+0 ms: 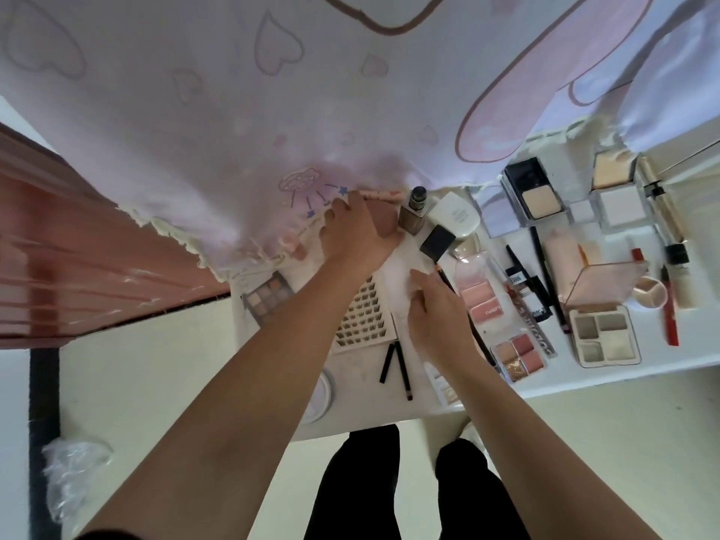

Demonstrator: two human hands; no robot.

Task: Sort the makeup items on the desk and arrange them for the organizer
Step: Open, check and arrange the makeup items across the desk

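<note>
My left hand (350, 228) reaches to the far edge of the white desk (366, 407). A pinkish-brown sponge (383, 222) sits between its thumb and forefinger, and its fingertips touch the end of a pink pencil (385, 194). My right hand (438, 315) is nearer, fingers curled, pinching a thin black pencil (444, 275) that runs under it. A tray of false lashes (362, 317) lies between my forearms. On the right stands a clear pink organizer (600, 284).
A foundation bottle (415, 210), a white compact (454, 216) and a black-capped item (438, 240) crowd the sponge. Palettes (481, 298), powder compacts (533, 194) and pencils fill the right side. An eyeshadow palette (269, 296) lies left. A heart-print cloth (233, 111) hangs behind.
</note>
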